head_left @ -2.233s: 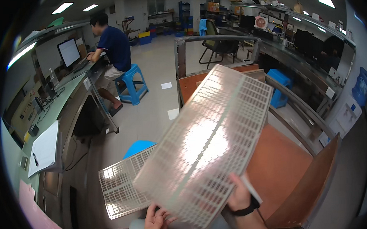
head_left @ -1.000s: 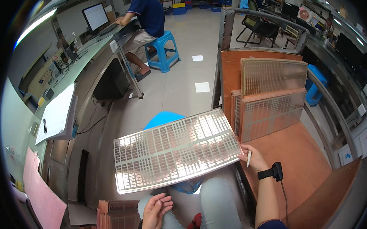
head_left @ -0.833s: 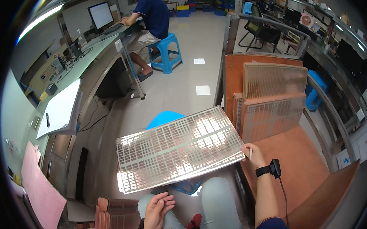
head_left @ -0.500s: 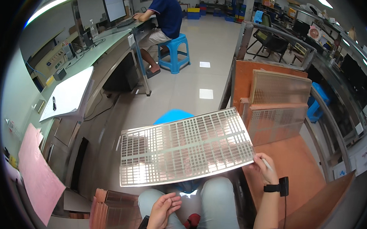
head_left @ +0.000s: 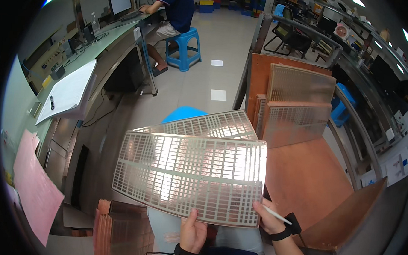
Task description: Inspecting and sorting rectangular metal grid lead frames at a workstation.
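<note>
A thin circuit board panel (head_left: 192, 177), shiny copper with a pale grid pattern, is tilted in front of me over my lap. My left hand (head_left: 194, 234) grips its lower edge, thumb on top and fingers hidden beneath. At its lower right corner, my right hand (head_left: 269, 217) pinches the edge. A slim white pen-like tool (head_left: 278, 214) is also held in that hand. Behind the front panel a second, similar panel (head_left: 213, 122) shows its upper part at a different angle; what supports it is hidden.
On the right, a metal-framed rack with an orange-brown board base (head_left: 308, 170) holds upright panels (head_left: 300, 86). More panels (head_left: 125, 229) stand low at left. Pink sheets (head_left: 37, 188) and papers (head_left: 69, 95) lie by the left bench. A person (head_left: 175, 10) sits ahead on a blue stool (head_left: 184, 48).
The front panel has come nearer and turned, uncovering another panel behind it. My left hand, free before, now grips the lower edge. My right hand has moved left and down. The view has shifted slightly.
</note>
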